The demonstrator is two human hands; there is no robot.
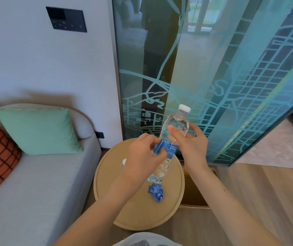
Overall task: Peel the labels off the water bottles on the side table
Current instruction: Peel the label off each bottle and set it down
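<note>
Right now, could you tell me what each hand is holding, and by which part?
The right hand grips the bottle by its upper body; the left hand pinches its blue label.

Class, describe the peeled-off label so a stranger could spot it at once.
Find the round tan side table beside the grey sofa. On its top, below the held water bottle, lies the peeled-off label. It is crumpled and loose, unlike the blue label wrapped round the bottle.

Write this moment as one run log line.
right hand holds bottle | left hand grips blue label | peeled label on side table
</note>
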